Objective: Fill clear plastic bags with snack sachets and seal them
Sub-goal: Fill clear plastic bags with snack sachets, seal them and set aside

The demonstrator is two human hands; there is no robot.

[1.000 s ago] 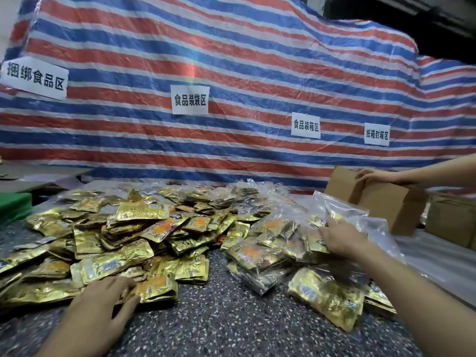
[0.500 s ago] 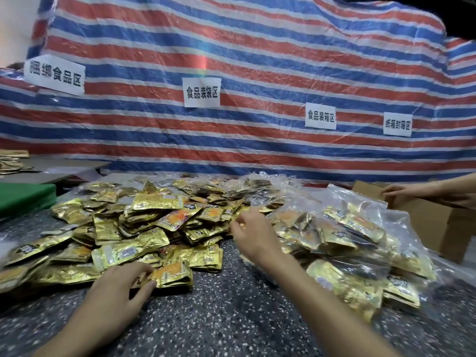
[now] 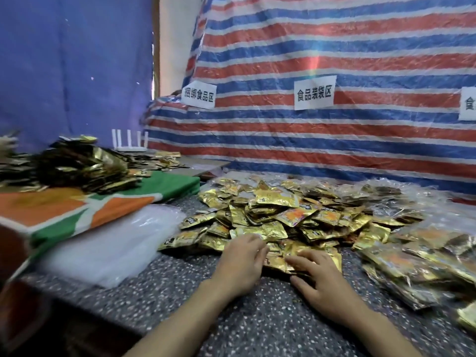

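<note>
A wide heap of gold foil snack sachets (image 3: 280,212) covers the speckled table (image 3: 257,325). At its near edge lies a small stack of sachets (image 3: 277,261), held between both hands. My left hand (image 3: 239,266) curls against the stack's left side. My right hand (image 3: 322,279) lies over its right part, fingers on top and thumb at the front. Filled clear plastic bags (image 3: 422,269) of sachets lie to the right. A flat stack of empty clear bags (image 3: 110,240) rests at the left.
A green, orange and white cloth (image 3: 77,210) covers a raised surface at the left, with another dark heap of sachets (image 3: 77,166) on it. A striped tarpaulin (image 3: 334,140) with white paper signs closes the back. The table's left edge drops off near the empty bags.
My view has swung to the left. My right hand left the filled bags on the right and came down onto the front stack beside my left hand.
</note>
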